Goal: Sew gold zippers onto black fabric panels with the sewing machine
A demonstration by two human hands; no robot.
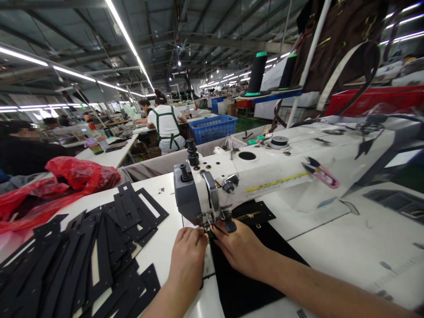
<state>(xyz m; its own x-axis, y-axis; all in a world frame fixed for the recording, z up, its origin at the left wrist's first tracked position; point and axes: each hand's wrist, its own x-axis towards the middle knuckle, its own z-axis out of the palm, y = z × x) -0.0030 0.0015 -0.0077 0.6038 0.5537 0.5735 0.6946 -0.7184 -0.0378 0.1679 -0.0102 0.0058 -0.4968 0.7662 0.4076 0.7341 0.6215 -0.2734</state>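
Observation:
A white sewing machine stands on the white table, its needle area just beyond my hands. A large black fabric piece lies flat, running under the machine, with a gold zipper on its far part. My left hand is at the left of the presser foot, fingers curled together at the fabric's edge; what its fingertips pinch is too small to make out. My right hand rests on the black fabric right of the foot, fingers together and pressing it, the fingertips partly hidden by the machine.
Many flat black cut pieces are piled on the left. Behind them lies a red plastic bag. Pink snips rest on the machine arm. Beyond are a blue basket, thread cones and a person in a green apron.

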